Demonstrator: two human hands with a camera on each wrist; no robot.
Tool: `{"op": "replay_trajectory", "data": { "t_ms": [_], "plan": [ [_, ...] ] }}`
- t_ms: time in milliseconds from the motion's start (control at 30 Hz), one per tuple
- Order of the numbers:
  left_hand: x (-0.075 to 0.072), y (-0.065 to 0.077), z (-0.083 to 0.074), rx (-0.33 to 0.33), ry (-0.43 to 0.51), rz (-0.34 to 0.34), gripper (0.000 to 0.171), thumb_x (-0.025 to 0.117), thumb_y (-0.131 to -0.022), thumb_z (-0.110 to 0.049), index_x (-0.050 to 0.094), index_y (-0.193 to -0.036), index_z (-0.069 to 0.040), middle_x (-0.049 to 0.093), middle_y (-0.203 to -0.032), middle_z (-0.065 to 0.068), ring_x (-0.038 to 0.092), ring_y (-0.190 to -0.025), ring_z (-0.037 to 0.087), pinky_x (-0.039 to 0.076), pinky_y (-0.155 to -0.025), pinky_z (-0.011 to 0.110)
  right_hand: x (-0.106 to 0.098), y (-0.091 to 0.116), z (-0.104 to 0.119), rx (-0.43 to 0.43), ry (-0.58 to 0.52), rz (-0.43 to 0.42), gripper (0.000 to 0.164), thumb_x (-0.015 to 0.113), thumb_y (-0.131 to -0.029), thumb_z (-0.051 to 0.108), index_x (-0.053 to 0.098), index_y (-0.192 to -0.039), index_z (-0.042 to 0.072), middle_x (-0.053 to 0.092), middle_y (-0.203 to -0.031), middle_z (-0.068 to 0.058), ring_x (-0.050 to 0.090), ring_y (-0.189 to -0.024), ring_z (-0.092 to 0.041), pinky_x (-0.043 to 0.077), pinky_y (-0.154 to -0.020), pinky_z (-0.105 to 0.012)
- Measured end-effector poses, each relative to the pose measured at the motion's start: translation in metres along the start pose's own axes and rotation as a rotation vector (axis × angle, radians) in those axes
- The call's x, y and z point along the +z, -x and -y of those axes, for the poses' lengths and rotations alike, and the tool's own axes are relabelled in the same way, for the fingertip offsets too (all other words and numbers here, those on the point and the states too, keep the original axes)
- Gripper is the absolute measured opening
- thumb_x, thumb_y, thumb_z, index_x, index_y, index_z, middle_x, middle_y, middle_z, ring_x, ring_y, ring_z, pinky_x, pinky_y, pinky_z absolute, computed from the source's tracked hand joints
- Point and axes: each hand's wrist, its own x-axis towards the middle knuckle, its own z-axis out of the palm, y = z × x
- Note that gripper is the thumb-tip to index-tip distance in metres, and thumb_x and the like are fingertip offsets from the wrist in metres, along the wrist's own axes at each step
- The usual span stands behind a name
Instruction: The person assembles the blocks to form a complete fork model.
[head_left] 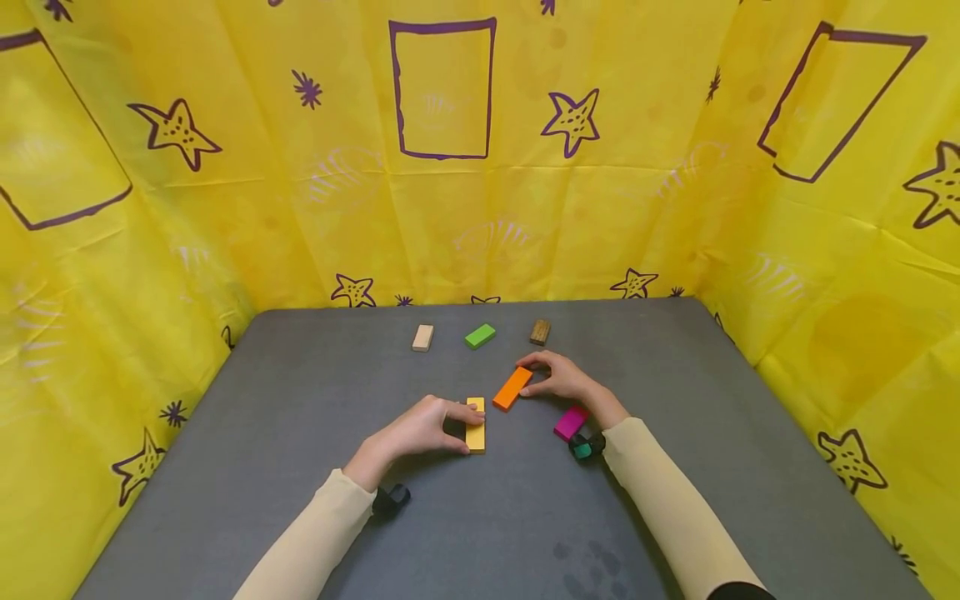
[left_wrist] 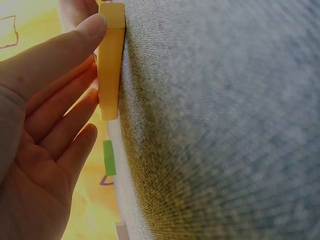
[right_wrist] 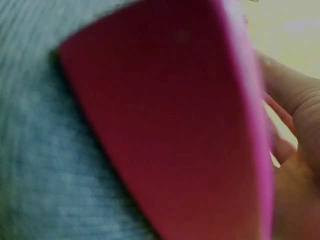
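A yellow block (head_left: pixel 476 437) lies lengthwise on the grey table, and my left hand (head_left: pixel 422 428) holds it with the thumb at its near end and fingertips over its far part. In the left wrist view the thumb presses the end of this yellow block (left_wrist: pixel 110 70). To its right, an orange block (head_left: pixel 513 388) lies at a slant. My right hand (head_left: pixel 561 377) pinches it between thumb and fingers at its far end and right side. A magenta block (head_left: pixel 571 422) sits below the right wrist; blurred and close, the magenta block (right_wrist: pixel 165 120) fills much of the right wrist view.
Farther back stand a pale wooden block (head_left: pixel 423 337), a green block (head_left: pixel 480 336) and a dark brown block (head_left: pixel 540 332), spaced in a row. Yellow patterned cloth (head_left: pixel 450 225) walls off the back and both sides of the table (head_left: pixel 300 400).
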Motion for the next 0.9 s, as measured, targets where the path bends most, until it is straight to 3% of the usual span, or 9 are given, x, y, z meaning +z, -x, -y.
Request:
{"op": "replay_trajectory", "data": {
  "t_ms": [333,900],
  "plan": [
    [0.0000,-0.0008,0.0008,0.008,-0.017,-0.001,0.052,0.081,-0.075,-0.027,0.065,-0.123,-0.018,0.064,-0.122,-0.013,0.054,-0.122,0.011,0.043,-0.104,0.036,0.0009,-0.0002,-0.0019,-0.028,0.032,-0.037,0.038,0.081,-0.075,0.030,0.068,-0.109,0.020,0.065,-0.113,-0.001,0.054,-0.106,-0.020,0.042,-0.098,-0.042],
    [-0.0005,-0.0003,-0.0003,0.010,-0.004,0.011,0.050,0.080,-0.075,-0.026,0.066,-0.122,-0.018,0.064,-0.123,-0.013,0.055,-0.121,0.008,0.043,-0.104,0.035,-0.0024,-0.0002,0.0005,-0.084,0.084,-0.057,0.030,0.083,-0.072,0.029,0.070,-0.098,0.021,0.069,-0.102,0.003,0.059,-0.095,-0.015,0.049,-0.091,-0.038]
  ]
}}
